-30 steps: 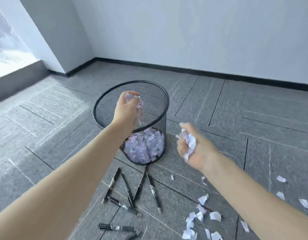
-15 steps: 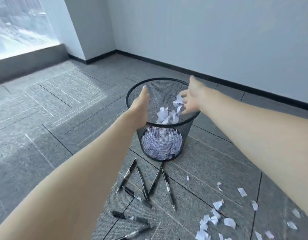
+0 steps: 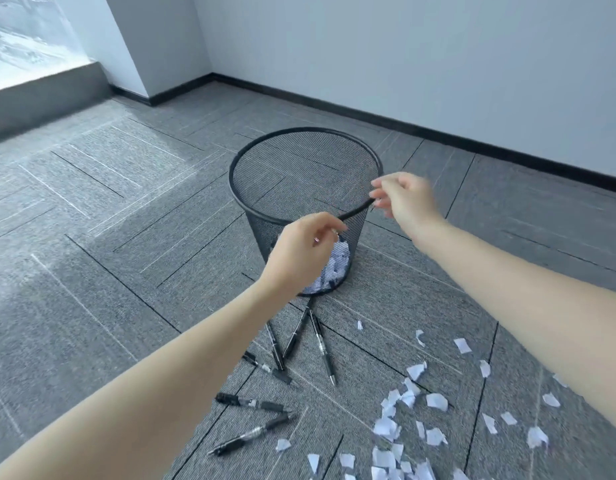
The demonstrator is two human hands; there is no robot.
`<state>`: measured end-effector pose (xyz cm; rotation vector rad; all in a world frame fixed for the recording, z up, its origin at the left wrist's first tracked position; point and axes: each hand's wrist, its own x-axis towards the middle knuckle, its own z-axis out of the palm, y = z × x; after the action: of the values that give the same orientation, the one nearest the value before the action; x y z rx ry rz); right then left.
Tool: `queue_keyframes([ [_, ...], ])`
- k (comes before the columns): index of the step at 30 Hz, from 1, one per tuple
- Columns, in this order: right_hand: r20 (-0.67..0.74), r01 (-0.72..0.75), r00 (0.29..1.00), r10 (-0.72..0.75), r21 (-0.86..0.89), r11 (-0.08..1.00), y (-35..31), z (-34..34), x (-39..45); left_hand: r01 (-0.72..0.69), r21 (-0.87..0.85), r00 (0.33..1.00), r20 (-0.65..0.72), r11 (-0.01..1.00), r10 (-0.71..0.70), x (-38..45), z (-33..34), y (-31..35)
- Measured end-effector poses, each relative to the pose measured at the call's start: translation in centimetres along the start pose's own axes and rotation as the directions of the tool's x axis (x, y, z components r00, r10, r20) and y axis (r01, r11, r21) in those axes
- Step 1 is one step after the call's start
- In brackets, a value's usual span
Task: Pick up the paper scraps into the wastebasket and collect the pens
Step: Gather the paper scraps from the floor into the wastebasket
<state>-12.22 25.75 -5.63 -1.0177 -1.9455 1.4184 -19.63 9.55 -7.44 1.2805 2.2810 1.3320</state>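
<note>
Beside the wastebasket [image 3: 265, 161], at its near rim, both hands hover empty: the left hand [image 3: 301, 251] with fingers loosely curled, the right hand [image 3: 405, 199] blurred, fingers half spread. White paper lies inside the basket's bottom. Pens [image 3: 320, 344] lie just in front of it on the carpet; paper scraps [image 3: 436, 400] scatter to their right.

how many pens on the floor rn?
6, maybe more hidden under the left forearm. Four lie fanned just in front of the wastebasket. Two lie nearer the camera.
</note>
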Motion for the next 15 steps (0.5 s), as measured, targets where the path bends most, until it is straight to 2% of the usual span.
queue_keyframes([
  [2, 0.000, 0.039, 0.999, -0.039, -0.090, 0.995, 4.6, -1.6, -2.4, 0.054, -0.013, 0.997, 0.064, 0.998, -0.053, -1.9, 1.8, -1.1],
  [4, -0.022, -0.053, 0.999, 0.050, -0.223, 0.973, 10.6, -3.7, -5.7, 0.154, 0.014, 0.979, 0.133, 0.988, -0.154, -3.7, 4.8, -2.9],
  [7, -0.074, -0.197, 0.980, 0.183, -0.409, 0.891, 19.5, -7.4, -11.3, 0.279, 0.151, 0.923, 0.231, 0.949, -0.308, -6.1, 9.6, -5.9],
  [9, -0.162, -0.290, 0.957, 0.241, -0.520, 0.803, 24.2, -9.8, -14.8, 0.312, 0.245, 0.877, 0.299, 0.918, -0.377, -6.8, 12.4, -7.5],
  [10, -0.189, -0.334, 0.942, 0.277, -0.604, 0.723, 26.1, -10.7, -16.3, 0.322, 0.275, 0.858, 0.320, 0.906, -0.402, -6.8, 13.6, -8.1],
  [11, -0.178, -0.364, 0.923, 0.341, -0.690, 0.626, 27.7, -11.5, -17.5, 0.335, 0.299, 0.841, 0.333, 0.893, -0.427, -6.8, 14.7, -8.6],
  [13, -0.066, -0.337, 0.864, 0.499, -0.812, 0.476, 30.4, -12.3, -19.5, 0.387, 0.327, 0.814, 0.317, 0.862, -0.486, -6.6, 16.7, -9.3],
  [15, 0.032, -0.281, 0.826, 0.563, -0.842, 0.460, 31.6, -12.5, -20.3, 0.445, 0.332, 0.806, 0.256, 0.831, -0.534, -6.6, 18.3, -9.8],
])
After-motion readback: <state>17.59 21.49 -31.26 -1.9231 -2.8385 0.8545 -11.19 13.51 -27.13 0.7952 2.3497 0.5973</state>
